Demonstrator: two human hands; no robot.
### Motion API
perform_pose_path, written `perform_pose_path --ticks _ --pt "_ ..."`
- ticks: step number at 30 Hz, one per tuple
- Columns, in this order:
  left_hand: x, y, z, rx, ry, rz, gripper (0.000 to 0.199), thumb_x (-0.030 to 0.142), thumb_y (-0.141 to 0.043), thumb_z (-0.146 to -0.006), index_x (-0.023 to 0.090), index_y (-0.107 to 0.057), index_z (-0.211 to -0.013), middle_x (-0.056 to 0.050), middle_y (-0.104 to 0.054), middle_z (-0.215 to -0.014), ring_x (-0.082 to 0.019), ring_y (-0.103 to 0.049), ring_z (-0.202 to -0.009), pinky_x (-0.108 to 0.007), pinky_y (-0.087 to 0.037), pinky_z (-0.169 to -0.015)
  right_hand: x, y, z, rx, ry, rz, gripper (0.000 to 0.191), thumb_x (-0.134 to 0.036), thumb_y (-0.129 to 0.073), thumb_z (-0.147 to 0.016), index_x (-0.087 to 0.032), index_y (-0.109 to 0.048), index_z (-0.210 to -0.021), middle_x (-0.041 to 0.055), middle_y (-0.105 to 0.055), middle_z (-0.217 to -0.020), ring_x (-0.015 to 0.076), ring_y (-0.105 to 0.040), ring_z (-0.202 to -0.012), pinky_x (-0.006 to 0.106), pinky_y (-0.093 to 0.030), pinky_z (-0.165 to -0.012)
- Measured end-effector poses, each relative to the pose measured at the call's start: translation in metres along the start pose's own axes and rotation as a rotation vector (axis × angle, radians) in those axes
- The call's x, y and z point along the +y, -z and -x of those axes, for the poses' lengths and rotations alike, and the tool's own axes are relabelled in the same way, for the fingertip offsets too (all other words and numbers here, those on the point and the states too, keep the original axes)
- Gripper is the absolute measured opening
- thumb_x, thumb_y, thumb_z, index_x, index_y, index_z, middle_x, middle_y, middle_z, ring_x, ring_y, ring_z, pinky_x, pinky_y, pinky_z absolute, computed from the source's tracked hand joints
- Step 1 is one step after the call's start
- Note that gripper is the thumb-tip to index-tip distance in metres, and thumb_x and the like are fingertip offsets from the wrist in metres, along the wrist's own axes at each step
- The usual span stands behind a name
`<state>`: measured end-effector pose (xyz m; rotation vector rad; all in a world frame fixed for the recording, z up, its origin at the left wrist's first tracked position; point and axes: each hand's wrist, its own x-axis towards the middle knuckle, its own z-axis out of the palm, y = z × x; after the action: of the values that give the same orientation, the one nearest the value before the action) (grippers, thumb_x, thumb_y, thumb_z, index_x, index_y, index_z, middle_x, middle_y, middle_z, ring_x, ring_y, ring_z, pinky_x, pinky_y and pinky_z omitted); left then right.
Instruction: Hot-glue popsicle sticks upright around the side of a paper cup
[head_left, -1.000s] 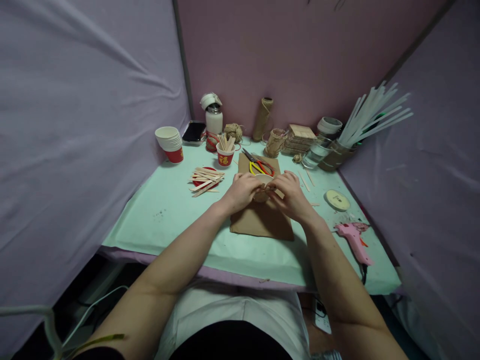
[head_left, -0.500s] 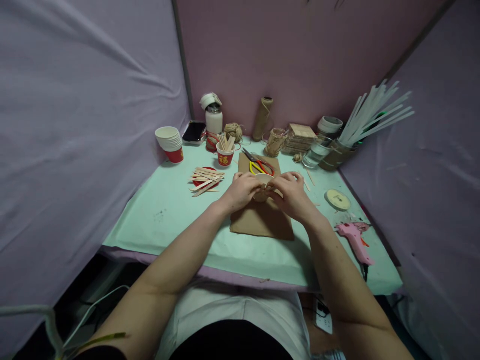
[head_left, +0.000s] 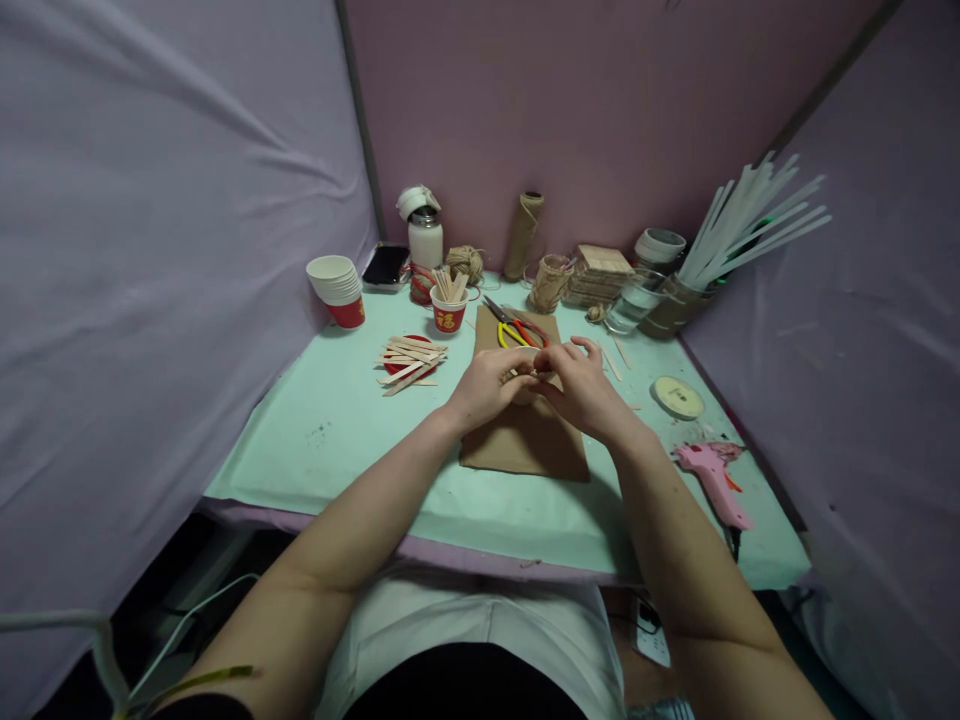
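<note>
My left hand (head_left: 486,386) and my right hand (head_left: 577,388) meet over the cardboard sheet (head_left: 521,450), fingers closed around a small pale round cup-like piece (head_left: 526,397). The fingers cover most of it, so its exact kind is not clear. My fingertips come together at its upper edge. Just beyond the hands, a dark-tipped hand tool with yellow and red handles (head_left: 513,331) lies on the cardboard.
Wooden sticks (head_left: 411,362) lie on a red lid at left. Behind stand a red cup of sticks (head_left: 448,317), stacked paper cups (head_left: 337,290), twine (head_left: 523,238) and a water glass (head_left: 634,303). At right are a pink glue gun (head_left: 714,485) and a yellowish disc (head_left: 678,397).
My fingers have shifted on the round piece. The left fingers have turned inward and the right fingertips have drawn closer over its rim, hiding more of it.
</note>
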<state>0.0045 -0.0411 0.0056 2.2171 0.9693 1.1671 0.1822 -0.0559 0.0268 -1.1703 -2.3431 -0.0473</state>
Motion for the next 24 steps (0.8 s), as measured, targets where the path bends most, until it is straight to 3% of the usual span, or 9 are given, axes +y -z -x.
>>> perform_pose_path --ticks 7,24 --pt "-0.0018 0.0009 -0.0016 -0.054 -0.035 -0.002 0.006 0.016 -0.058 -0.082 0.017 -0.059 -0.076 0.002 -0.059 -0.07 -0.013 -0.05 -0.067 -0.024 -0.038 -0.066 -0.0008 0.0034 0.0003 -0.048 -0.018 -0.034 0.009 -0.019 -0.055 -0.084 -0.023 -0.048 -0.08 0.0035 -0.062 -0.076 0.0235 -0.059 -0.086 0.05 -0.029 -0.106" --pt "0.0042 0.0046 -0.0031 -0.108 -0.033 -0.056 0.007 0.016 -0.05 -0.082 0.018 -0.055 -0.078 -0.001 -0.06 -0.076 -0.015 -0.052 -0.072 -0.025 -0.04 -0.069 0.0044 0.0022 -0.0023 -0.086 -0.022 -0.087 0.008 -0.021 -0.055 -0.084 -0.024 -0.049 -0.078 0.0007 -0.061 -0.073 0.0227 -0.06 -0.086 0.051 -0.026 -0.108"
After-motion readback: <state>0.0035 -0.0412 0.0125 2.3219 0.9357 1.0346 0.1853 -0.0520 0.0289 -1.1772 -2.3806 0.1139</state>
